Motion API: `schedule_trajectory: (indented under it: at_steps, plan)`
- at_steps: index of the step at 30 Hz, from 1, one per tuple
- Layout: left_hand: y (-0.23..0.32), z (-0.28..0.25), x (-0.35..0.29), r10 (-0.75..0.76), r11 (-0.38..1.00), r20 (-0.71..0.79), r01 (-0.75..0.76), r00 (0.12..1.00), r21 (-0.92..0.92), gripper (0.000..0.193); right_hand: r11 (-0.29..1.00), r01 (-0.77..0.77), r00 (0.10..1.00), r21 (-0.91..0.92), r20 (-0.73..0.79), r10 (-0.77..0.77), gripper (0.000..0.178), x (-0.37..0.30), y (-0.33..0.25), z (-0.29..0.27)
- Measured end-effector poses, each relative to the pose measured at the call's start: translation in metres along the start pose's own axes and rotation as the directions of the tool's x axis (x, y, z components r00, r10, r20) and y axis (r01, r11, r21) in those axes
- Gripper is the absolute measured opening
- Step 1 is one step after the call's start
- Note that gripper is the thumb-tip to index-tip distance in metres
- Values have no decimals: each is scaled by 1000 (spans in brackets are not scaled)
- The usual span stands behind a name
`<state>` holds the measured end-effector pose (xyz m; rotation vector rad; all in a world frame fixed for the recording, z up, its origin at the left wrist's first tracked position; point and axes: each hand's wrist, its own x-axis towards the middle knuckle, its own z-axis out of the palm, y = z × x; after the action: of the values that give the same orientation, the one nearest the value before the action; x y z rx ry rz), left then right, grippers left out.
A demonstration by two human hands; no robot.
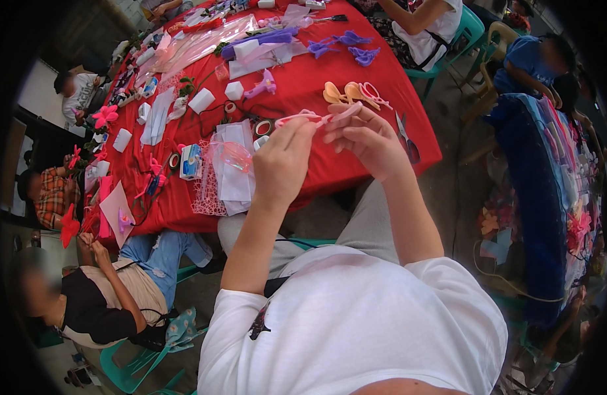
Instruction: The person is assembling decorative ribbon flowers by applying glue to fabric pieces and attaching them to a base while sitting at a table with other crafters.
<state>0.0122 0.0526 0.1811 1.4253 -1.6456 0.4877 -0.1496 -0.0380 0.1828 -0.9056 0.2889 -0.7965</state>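
Observation:
Above the near edge of the red-covered table, both hands hold a pink looped piece [301, 117], bent like flower petals from a thin soft-looking strip. My left hand [282, 163] has its fingers closed on the left loop. With thumb and fingers, my right hand [369, 139] pinches the right end, where another loop sticks up. Just beyond the right hand lie peach petal-shaped loops [343, 93] and a pink looped piece [376, 96]. Scissors [407, 138] with dark handles rest to the right of that hand. A roll of tape [264, 128] is close to my left hand.
White sheets and pink mesh [210, 191] overhang the table's near edge. Purple looped pieces [346, 45], white foam blocks [202, 101] and a small blue-and-white box [191, 162] lie on the red cloth [389, 72]. A seated person [106, 296] works at my left.

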Motion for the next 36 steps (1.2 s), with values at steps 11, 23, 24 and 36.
schedule_trajectory:
  at_steps: [11, 23, 24, 36]
  plan:
    - [-15, -11, 3, -424, 67, 786, 881, 451, -469, 24, 941, 44, 998, -334, 59, -26, 10, -1, 6, -24]
    - [12, 14, -18, -516, 492, 420, 660, 746, -567, 10, 401, 134, 989, -906, 150, 9, 13, 0, -28, -20]
    - [12, 15, -19, -514, 527, 393, 642, 762, -557, 9, 320, 203, 979, -925, 202, -34, 13, 2, -29, -16]
    - [7, 18, -20, -724, -152, 510, 615, 464, -774, 9, -585, 468, 570, -663, 732, -373, 26, -9, 17, 3]
